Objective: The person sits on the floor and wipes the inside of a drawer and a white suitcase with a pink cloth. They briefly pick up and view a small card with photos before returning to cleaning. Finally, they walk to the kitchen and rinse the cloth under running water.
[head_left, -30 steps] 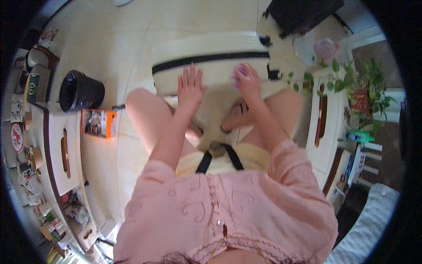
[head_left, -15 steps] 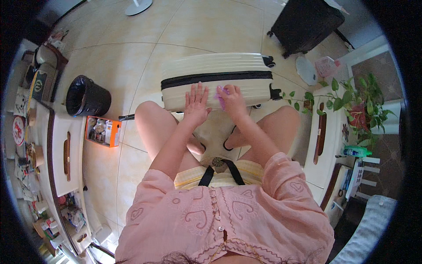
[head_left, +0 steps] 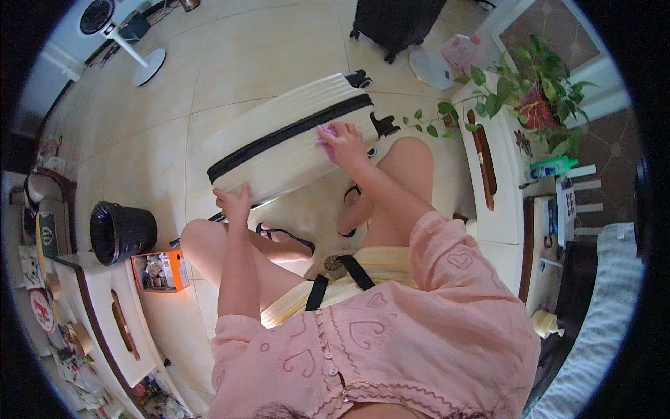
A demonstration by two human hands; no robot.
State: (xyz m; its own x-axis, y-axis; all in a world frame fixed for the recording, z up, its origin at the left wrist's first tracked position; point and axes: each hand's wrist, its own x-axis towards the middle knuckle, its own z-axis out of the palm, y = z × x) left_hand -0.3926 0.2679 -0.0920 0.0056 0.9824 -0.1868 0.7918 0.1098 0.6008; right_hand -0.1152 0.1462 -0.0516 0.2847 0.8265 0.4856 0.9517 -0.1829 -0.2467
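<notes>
Suitcase of cream colour with ribbed shell lies on its side on the tiled floor, in front of the seated person's knees, and a black zipper band runs along its whole length. Its black wheels point to the far right end, near a trailing green plant.

The right hand rests on the upper side of the suitcase near the wheel end; its fingers are closed over a small pink-purple cloth and press it flat on the shell. The left hand is at the near left corner of the suitcase — its fingers are spread and lie against the lower edge, and I cannot tell if they truly grip it.

On the floor to the left, close to the person's left knee, stands a small orange box with a colourful picture on its face; just beyond it is a round black bin. A second, black suitcase stands upright at the far edge of the floor, and beside it, to the right, lie a round white lid and a pink package. On the white cabinet at the right a green bottle lies on its side. A white fan base stands at the far left — well apart from everything.
</notes>
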